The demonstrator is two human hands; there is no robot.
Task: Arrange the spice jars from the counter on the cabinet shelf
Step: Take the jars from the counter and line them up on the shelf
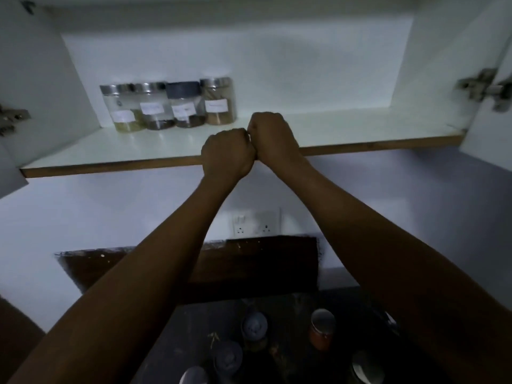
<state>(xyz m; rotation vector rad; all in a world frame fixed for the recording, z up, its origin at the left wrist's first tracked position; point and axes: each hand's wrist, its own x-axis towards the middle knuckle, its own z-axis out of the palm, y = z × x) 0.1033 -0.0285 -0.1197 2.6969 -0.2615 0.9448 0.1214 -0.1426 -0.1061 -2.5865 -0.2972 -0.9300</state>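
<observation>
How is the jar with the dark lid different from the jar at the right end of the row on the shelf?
The dark-lid jar has a dull dark grey lid; the right-end jar has a shiny silver one. The dark-lid jar holds only a low layer of dark brown spice, while the right-end jar holds more, and its spice is light tan. Both are clear, stand upright on the shelf, and wear a white label.
</observation>
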